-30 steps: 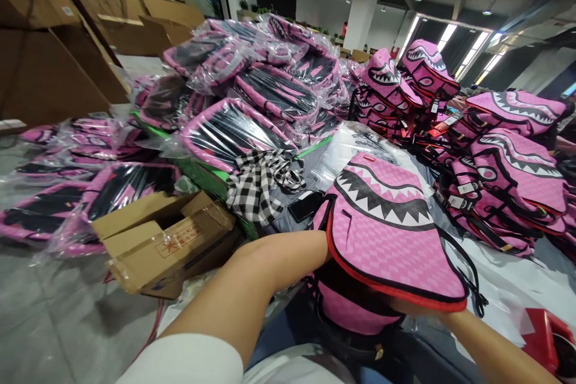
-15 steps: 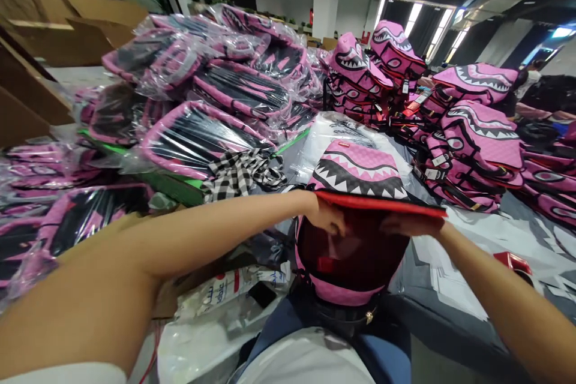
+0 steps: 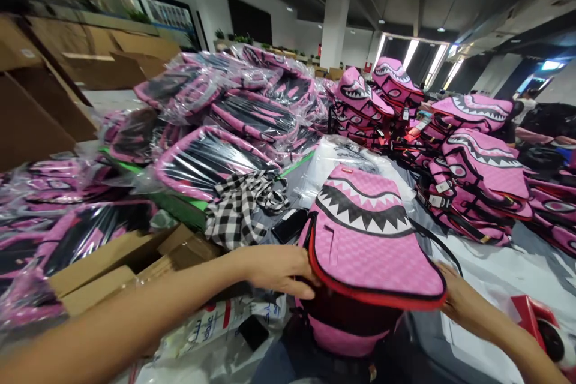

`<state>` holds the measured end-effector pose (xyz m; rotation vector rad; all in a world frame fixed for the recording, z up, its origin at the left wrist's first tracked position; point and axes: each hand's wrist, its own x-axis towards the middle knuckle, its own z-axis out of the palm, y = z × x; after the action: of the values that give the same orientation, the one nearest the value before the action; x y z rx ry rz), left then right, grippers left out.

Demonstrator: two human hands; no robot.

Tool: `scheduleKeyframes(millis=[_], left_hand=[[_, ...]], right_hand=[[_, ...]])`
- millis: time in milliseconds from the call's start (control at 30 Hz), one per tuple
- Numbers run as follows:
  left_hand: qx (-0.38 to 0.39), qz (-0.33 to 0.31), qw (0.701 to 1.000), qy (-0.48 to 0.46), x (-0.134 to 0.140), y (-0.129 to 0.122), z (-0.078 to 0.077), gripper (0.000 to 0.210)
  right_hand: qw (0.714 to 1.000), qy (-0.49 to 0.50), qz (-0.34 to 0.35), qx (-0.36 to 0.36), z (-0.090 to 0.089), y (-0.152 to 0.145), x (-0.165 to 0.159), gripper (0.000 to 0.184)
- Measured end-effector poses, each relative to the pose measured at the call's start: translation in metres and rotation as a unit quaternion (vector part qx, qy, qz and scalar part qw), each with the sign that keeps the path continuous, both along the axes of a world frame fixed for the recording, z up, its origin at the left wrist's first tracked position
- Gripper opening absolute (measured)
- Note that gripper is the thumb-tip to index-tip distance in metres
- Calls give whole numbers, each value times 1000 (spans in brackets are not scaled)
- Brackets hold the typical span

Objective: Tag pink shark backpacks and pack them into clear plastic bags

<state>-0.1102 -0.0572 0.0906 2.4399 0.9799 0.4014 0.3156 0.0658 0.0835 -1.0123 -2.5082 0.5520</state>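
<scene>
A pink backpack (image 3: 371, 252) with a black-and-white shark-teeth print stands against my lap, tilted toward me. Its front panel hangs forward and down, edged by a red-lined zip, and a dark opening shows beneath. My left hand (image 3: 285, 270) grips the panel's left edge, its fingertips hidden under it and the thumb in sight. At the right edge, my right hand (image 3: 456, 294) is closed on the panel's rim, with its fingers partly hidden behind it. A black strap loops out above the right hand.
Plastic-wrapped pink backpacks (image 3: 211, 162) are heaped at left. Unwrapped ones (image 3: 486, 162) are stacked at back right. A checkered cloth (image 3: 238, 207), a dark phone-like object (image 3: 289, 226), cardboard boxes (image 3: 103, 270), a printed plastic bag (image 3: 211, 330) and a red tape dispenser (image 3: 535, 318) lie around.
The backpack's front panel has swung down toward me, so its pink face now shows. Both hands have moved from under its rim out to its sides. My view has tipped upward.
</scene>
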Motion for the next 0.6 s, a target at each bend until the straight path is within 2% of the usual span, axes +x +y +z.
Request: scheduleKeyframes(millis=[33, 67, 133, 167, 233, 333, 400, 433, 500, 533, 600], left_hand=[[-29, 11, 999, -44, -17, -4, -2, 26], [-45, 62, 993, -91, -32, -5, -8, 29], [-32, 234, 954, -187, -50, 2, -32, 30], [-24, 303, 926, -225, -52, 10, -47, 31], [-35, 378, 874, -302, -41, 31, -79, 34], [-33, 430, 836, -340, -4, 57, -117, 40], [-27, 469, 805, -362, 22, 63, -133, 46], [-24, 485, 790, -375, 32, 63, -138, 49], [-33, 507, 746, -431, 47, 62, -147, 55], [-58, 499, 695, -513, 52, 62, -150, 58], [-119, 434, 588, -672, 61, 69, -155, 63]], right_hand=[[999, -13, -7, 34, 4, 2, 16, 35], [997, -17, -33, 69, 8, 5, 28, 36], [989, 16, -108, 102, 11, 10, 29, 41], [987, 32, -124, 93, 10, 9, 15, 41], [994, 34, -87, 48, 7, 2, -40, 39], [997, -64, 24, 24, -3, -13, -152, 28], [981, -173, 24, 81, -13, -16, -213, 18], [970, -208, 23, 122, -19, -14, -234, 15], [949, -247, 31, 194, -34, -7, -255, 14], [940, -249, 45, 228, -42, -3, -257, 19], [924, -227, 80, 298, -59, 7, -251, 28]])
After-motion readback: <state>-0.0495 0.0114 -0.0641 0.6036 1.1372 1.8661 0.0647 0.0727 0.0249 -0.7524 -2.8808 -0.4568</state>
